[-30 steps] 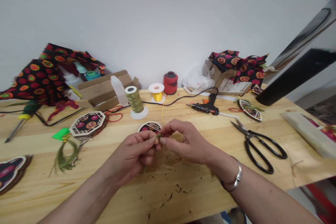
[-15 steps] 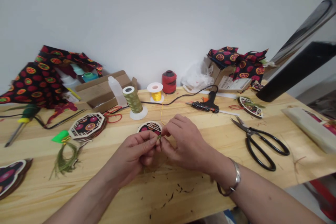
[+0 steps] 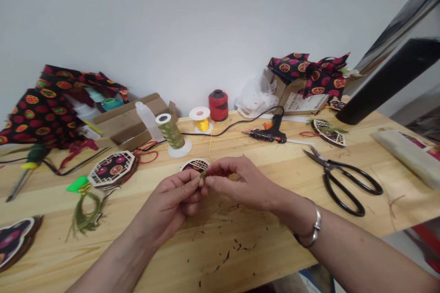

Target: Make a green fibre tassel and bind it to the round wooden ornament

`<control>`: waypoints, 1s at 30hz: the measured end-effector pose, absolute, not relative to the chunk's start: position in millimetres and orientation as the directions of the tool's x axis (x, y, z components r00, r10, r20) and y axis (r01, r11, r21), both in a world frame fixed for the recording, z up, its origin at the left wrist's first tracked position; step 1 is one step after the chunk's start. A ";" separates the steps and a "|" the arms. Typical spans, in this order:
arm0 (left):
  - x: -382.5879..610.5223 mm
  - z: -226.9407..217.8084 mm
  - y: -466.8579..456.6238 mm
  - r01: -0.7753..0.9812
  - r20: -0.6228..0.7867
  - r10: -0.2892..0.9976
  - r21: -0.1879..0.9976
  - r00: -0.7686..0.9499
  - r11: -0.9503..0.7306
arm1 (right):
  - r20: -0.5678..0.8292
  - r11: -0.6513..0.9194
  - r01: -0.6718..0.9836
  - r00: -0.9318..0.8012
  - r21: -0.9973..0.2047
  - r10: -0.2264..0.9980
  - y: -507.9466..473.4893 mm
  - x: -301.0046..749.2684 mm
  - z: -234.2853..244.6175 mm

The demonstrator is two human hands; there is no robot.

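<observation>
My left hand [image 3: 184,192] pinches a small bundle of green thread [image 3: 202,176] between thumb and fingers. From the other side, the fingertips of my right hand [image 3: 237,182] close on the same thread; most of it is hidden inside the hands. Just behind them lies a round ornament [image 3: 195,163] with a pale lattice frame over dark patterned cloth, partly covered by my fingers. A yellow cord [image 3: 210,146] runs from a yellow spool [image 3: 202,124] down toward my hands. The green thread cone [image 3: 171,131] stands behind to the left.
Black-handled scissors [image 3: 343,176] lie open at right, below a glue gun [image 3: 271,132]. An octagonal ornament [image 3: 113,169] and green tassel [image 3: 85,213] lie at left. A red spool [image 3: 218,105] and an open cardboard box [image 3: 132,121] stand along the wall. Dark scraps [image 3: 227,255] dot the front of the table.
Both hands have shifted slightly left in view, still together on the green thread. My right hand's fingers have lowered and stretched straighter. The camera view has tilted slightly.
</observation>
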State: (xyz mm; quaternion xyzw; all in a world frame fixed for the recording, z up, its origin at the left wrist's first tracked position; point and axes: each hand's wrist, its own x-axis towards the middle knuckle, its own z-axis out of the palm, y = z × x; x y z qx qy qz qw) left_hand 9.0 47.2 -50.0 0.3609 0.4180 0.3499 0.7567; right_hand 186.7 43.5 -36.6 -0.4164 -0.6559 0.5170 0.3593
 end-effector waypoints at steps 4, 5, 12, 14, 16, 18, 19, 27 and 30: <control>11.0 -49.0 46.5 -0.194 -0.406 0.826 0.841 0.392 0.505 | 0.034 0.122 0.223 -0.361 -0.967 0.932 43.8 184.4 -40.3; 11.4 -48.7 46.3 -0.182 -0.407 0.823 0.844 0.395 0.505 | 0.043 0.134 0.231 -0.363 -0.964 0.931 44.3 184.5 -42.3; 13.6 -49.7 45.3 -0.125 -0.387 0.836 0.877 0.390 0.464 | 0.340 0.467 0.542 -0.323 -0.699 0.883 41.8 184.2 -46.6; 14.8 -51.1 45.1 -0.099 -0.365 0.856 0.899 0.367 0.426 | 0.418 0.530 0.665 -0.341 -0.526 0.842 39.9 182.6 -45.8; 15.7 -52.3 44.9 -0.063 -0.331 0.872 0.924 0.361 0.377 | 0.454 0.554 0.739 -0.372 -0.383 0.810 38.7 180.9 -46.0; 16.0 -52.8 44.9 -0.027 -0.306 0.881 0.941 0.362 0.338 | 0.474 0.563 0.774 -0.394 -0.291 0.787 38.3 180.0 -47.1; 15.9 -52.9 45.0 -0.015 -0.299 0.883 0.945 0.361 0.326 | 0.482 0.569 0.779 -0.404 -0.263 0.777 38.4 180.0 -47.7; 14.0 -51.0 45.3 -0.070 -0.303 0.880 0.934 0.367 0.350 | 0.432 0.623 0.615 -0.451 -0.484 0.781 40.8 187.4 -43.5; 12.7 -50.2 45.8 -0.122 -0.309 0.874 0.918 0.374 0.376 | 0.380 0.531 0.460 -0.384 -0.712 0.842 45.4 191.1 -41.9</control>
